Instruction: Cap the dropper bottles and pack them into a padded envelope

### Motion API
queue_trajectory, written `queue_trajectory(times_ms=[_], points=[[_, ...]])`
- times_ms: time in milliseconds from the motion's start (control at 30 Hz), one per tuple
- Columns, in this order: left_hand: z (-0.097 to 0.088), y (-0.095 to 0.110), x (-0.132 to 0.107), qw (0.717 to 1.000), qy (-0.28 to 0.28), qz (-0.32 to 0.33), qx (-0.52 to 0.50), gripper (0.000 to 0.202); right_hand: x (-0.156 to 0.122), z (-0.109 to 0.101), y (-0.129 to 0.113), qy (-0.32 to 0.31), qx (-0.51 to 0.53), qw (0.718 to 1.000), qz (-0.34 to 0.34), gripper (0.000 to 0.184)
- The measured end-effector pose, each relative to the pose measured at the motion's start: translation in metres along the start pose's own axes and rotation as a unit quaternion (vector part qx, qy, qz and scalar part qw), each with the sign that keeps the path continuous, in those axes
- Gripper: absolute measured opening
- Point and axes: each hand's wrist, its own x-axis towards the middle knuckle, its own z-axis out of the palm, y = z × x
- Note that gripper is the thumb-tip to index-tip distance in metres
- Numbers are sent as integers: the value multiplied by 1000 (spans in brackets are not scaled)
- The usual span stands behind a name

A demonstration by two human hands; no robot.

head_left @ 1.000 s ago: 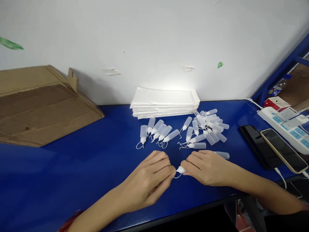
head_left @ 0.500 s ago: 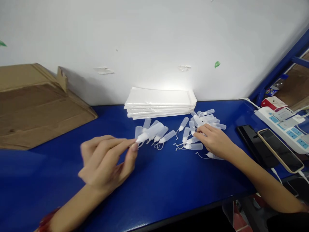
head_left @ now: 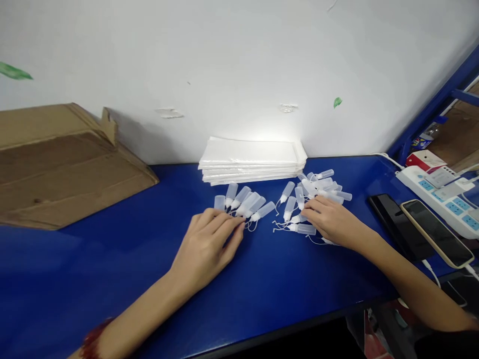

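Several small translucent plastic dropper bottles with white tips lie on the blue table (head_left: 112, 269). A tidy row of bottles (head_left: 245, 202) lies in the middle, and a loose pile of bottles (head_left: 322, 187) lies to its right. My left hand (head_left: 209, 244) lies flat with its fingers stretched out, the fingertips touching the near end of the row; it holds nothing. My right hand (head_left: 331, 222) rests on the near edge of the pile, fingers curled together on a bottle (head_left: 299, 218). Another bottle (head_left: 306, 229) lies just below those fingers.
A stack of white padded envelopes (head_left: 254, 158) lies against the wall behind the bottles. A flattened cardboard box (head_left: 67, 164) sits at the left. Two phones (head_left: 436, 232) and a white power strip (head_left: 441, 197) lie at the right, near the table's edge.
My left hand carried a bottle from in front of me up to the row, set it down and now lies flat there. My right hand moved to the pile and stayed on it.
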Motion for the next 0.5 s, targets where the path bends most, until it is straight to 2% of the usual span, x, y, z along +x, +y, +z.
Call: queue_trajectory(times_ms=[133,233,400,500], points=[[-1,7,-3,996,-50,18,-70,16,2,6,2,7,15,1000,-7,32],[0,10,-5,991,-81,51,-88,19,2,6,2,39,23,999,-10,36],[-1,13,-6,990,-85,58,-100,19,0,-3,-7,101,55,993,-1,33],[-2,15,-6,991,-92,48,-87,21,-2,-8,-16,115,90,989,-1,30]])
